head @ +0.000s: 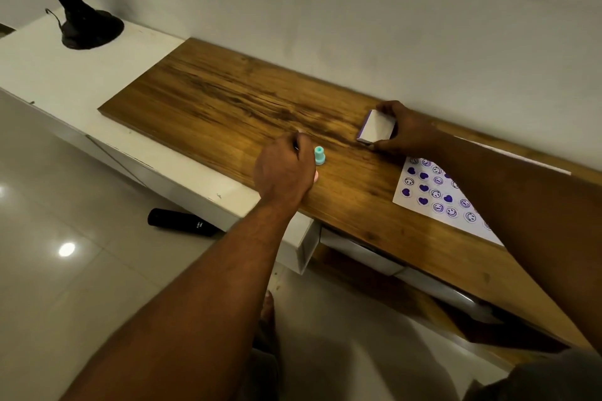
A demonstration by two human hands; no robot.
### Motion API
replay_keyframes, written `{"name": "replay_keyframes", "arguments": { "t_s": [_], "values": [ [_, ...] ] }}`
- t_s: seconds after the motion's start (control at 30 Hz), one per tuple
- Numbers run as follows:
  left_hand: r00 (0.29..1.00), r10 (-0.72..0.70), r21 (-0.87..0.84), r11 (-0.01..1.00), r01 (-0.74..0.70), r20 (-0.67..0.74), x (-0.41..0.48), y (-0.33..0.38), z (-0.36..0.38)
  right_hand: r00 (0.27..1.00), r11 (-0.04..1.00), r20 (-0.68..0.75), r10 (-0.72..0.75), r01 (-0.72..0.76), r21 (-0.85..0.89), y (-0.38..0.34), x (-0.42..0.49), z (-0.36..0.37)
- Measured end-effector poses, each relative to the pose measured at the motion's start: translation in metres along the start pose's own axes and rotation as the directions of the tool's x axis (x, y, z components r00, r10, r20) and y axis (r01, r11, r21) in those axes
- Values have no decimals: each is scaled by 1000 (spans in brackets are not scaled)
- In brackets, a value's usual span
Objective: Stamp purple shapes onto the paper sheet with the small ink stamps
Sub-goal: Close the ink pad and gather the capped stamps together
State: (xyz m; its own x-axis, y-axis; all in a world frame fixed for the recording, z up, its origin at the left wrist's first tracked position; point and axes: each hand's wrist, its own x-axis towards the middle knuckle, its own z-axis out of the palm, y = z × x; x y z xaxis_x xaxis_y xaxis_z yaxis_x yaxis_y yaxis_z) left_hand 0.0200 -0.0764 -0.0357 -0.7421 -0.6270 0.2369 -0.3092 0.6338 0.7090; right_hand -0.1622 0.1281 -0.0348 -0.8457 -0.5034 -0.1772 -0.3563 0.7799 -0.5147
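The right hand (408, 130) grips a small white box (376, 127) with a purple edge, tilted up on the wooden top (228, 101); its contents are not visible. The left hand (283, 169) is curled closed just beside one teal stamp (319, 156), which stands upright on the wood (what the fingers hold cannot be told). One paper sheet (433, 189) lies near the right forearm, covered with purple hearts and smiley faces
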Motion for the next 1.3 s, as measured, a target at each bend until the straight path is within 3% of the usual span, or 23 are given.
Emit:
{"name": "replay_keyframes", "arguments": {
  "t_s": [0.27,0.47,0.63,0.8,1.0,1.3],
  "values": [
    [999,13,21,1000,-14,31,0,7,-1,998,992,-42,-38,33,-121,3,1,1],
    [999,28,5,1000,-29,35,-3,11,-1,953,960,-184,-238,203,-190,-2,-21,8],
    [1000,4,-11,1000,-4,23,2,6,3,908,893,-78,-413,386,-232,-24,-32,18],
    [1000,1,-19,1000,-1,19,1,6,7,898,896,65,-436,440,-62,-48,-30,25],
    [1000,-10,-18,1000,10,11,1,9,9,857,857,148,-494,508,-81,-68,-20,40],
    [1000,-10,-26,1000,11,25,2,6,4,825,805,120,-552,565,-182,-72,-16,48]
  ]
}}
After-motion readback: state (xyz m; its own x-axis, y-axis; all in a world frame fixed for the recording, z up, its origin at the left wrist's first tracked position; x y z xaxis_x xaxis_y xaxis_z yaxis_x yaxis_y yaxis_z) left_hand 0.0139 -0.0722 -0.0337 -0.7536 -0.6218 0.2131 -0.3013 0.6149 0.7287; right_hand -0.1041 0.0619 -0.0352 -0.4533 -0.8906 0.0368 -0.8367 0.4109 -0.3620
